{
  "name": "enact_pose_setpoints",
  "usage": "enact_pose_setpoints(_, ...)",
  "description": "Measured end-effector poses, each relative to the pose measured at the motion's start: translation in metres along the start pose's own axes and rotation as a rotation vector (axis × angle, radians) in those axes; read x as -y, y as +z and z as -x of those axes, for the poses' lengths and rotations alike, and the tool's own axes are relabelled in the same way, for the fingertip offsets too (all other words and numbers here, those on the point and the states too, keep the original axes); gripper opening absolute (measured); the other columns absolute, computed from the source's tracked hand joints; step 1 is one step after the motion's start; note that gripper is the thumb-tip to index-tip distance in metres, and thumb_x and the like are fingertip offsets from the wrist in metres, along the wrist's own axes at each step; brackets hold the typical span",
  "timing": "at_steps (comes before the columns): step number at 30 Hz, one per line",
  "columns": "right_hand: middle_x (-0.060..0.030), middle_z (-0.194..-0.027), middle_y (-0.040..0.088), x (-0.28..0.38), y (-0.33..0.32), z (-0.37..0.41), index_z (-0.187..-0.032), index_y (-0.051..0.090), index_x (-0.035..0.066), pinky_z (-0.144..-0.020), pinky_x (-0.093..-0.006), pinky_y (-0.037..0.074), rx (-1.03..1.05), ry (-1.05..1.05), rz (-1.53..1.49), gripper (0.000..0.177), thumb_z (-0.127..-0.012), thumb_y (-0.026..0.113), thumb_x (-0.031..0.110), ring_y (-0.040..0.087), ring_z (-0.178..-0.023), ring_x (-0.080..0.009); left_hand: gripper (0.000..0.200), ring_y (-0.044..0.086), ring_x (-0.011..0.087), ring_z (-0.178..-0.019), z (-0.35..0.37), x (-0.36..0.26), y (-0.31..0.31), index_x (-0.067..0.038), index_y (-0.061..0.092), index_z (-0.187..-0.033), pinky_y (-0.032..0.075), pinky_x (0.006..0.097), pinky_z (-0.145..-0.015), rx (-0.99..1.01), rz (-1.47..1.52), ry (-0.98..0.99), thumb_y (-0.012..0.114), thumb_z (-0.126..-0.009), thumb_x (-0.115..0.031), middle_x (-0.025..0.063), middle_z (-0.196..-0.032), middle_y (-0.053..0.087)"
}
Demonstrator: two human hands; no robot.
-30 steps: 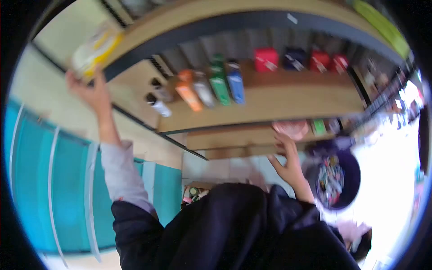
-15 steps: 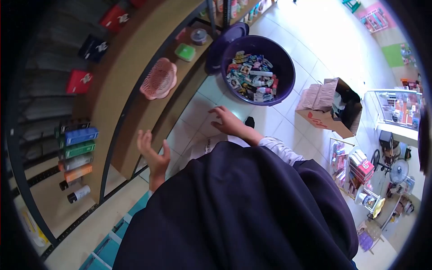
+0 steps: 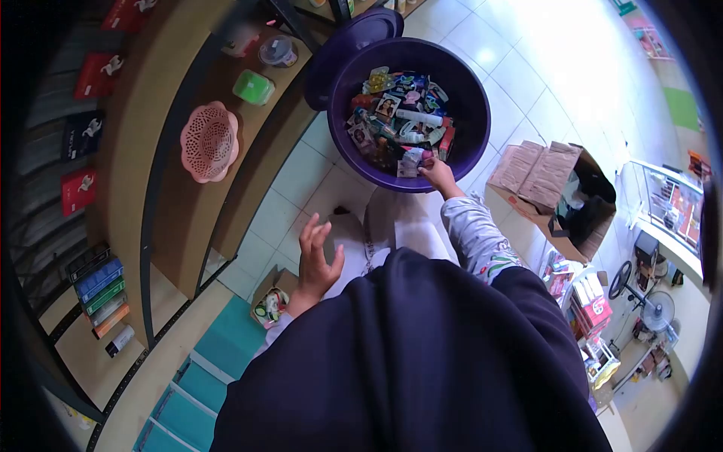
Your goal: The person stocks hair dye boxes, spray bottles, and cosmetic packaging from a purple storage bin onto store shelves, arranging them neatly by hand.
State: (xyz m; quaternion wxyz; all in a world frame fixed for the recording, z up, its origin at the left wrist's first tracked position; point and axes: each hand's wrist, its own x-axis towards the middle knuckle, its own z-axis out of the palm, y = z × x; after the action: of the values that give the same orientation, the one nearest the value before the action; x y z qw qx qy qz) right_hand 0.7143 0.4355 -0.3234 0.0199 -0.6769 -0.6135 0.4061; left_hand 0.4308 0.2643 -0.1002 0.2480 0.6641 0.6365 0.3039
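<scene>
A round purple tub (image 3: 473, 143) stands on the floor, filled with a jumble of small packets, tubes and bottles (image 3: 410, 117). My right hand (image 3: 443, 179) reaches over its near rim, fingers closed on a small pink-capped item (image 3: 427, 157) at the edge of the pile. Right beside that item lies a silvery-white packet (image 3: 410, 163). My left hand (image 3: 318, 264) is raised with its fingers apart and nothing in it. Below and left of it sits a small cardboard box (image 3: 271, 298) with little items inside.
The purple lid (image 3: 343, 56) leans between tub and shelf. On the shelf are a pink basket (image 3: 211, 142), a green-lidded container (image 3: 254, 87) and a clear round jar (image 3: 278, 51). An open cardboard carton (image 3: 538, 184) stands on the right; teal steps (image 3: 226, 339) lie lower left.
My right hand has moved from above the floor into the near side of the tub and closed on an item. My left hand has shifted right. The view has moved, revealing the small box.
</scene>
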Motion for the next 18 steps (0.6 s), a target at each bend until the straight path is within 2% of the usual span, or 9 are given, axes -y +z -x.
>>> enact_pose_setpoints(2,-0.0148,-0.095,0.065,-0.007,0.015,-0.020,-0.096,0.061,0.005,-0.077,-0.0397,0.049,-0.016,0.002,0.078,0.035,-0.072,0.068,0.029,0.061,-0.090,-0.0314,0.064,0.045,0.0270,-0.110,0.010,0.009,0.009,-0.010,0.032,-0.127,0.044,0.0362,-0.085,0.046,-0.013,-0.059,0.062,-0.072,0.002,0.0180,-0.134,0.026)
enact_pose_setpoints(5,-0.0134,-0.096,0.064,-0.012,0.046,-0.048,-0.104,0.057,0.007,-0.080,-0.0396,0.047,-0.148,-0.162,0.341,0.042,-0.071,0.068,0.031,0.059,-0.092,-0.0327,0.064,0.048,0.0253,-0.106,0.026,0.032,0.023,-0.010,0.032,-0.127,0.044,0.0360,-0.085,0.080,-0.030,-0.155,0.062,-0.072,0.002,0.0176,-0.134,0.026)
enact_pose_setpoints(6,-0.0121,-0.095,0.063,-0.011,0.055,-0.057,-0.103,0.057,0.009,-0.077,-0.0407,0.046,-0.109,-0.156,0.435,0.040,-0.069,0.068,0.029,0.057,-0.091,-0.0325,0.064,0.048,0.0250,-0.106,0.028,0.039,0.028,-0.010,0.032,-0.127,0.044,0.0360,-0.084,0.079,-0.025,-0.186,0.062,-0.072,0.002,0.0175,-0.134,0.025)
enact_pose_setpoints(9,-0.0094,-0.090,0.062,-0.015,0.078,-0.078,-0.094,0.058,0.009,-0.072,-0.0433,0.046,-0.202,-0.324,0.489,0.036,-0.068,0.070,0.032,0.057,-0.089,-0.0292,0.064,0.049,0.0243,-0.105,0.033,0.058,0.043,-0.010,0.032,-0.127,0.044,0.0359,-0.084,0.091,-0.007,-0.246,0.061,-0.072,0.002,0.0170,-0.135,0.025)
enact_pose_setpoints(11,-0.0073,-0.090,0.062,-0.014,0.090,-0.085,-0.092,0.059,0.010,-0.068,-0.0420,0.045,-0.210,-0.352,0.550,0.027,-0.071,0.064,0.027,0.056,-0.089,-0.0272,0.063,0.049,0.0244,-0.105,0.034,0.067,0.053,-0.010,0.032,-0.127,0.044,0.0358,-0.084,0.088,-0.002,-0.259,0.061,-0.072,0.002,0.0168,-0.135,0.025)
enact_pose_setpoints(14,-0.0065,-0.090,0.062,-0.021,0.101,-0.098,-0.089,0.060,0.012,-0.066,-0.0424,0.045,-0.274,-0.441,0.589,0.017,-0.074,0.056,0.019,0.058,-0.087,-0.0265,0.060,0.044,0.0340,-0.110,0.036,0.076,0.062,-0.005,0.035,-0.126,0.043,0.0399,-0.090,0.091,0.045,-0.275,0.062,-0.073,-0.001,0.0215,-0.133,0.027)
enact_pose_setpoints(18,-0.0111,-0.092,0.063,-0.026,0.097,-0.109,-0.090,0.063,0.010,-0.070,-0.0440,0.049,-0.050,-0.252,0.447,0.023,-0.071,0.062,0.023,0.061,-0.085,-0.0302,0.058,0.044,0.0335,-0.112,0.021,0.078,0.065,-0.005,0.036,-0.126,0.043,0.0396,-0.090,0.124,0.015,-0.260,0.062,-0.073,-0.002,0.0201,-0.132,0.031)
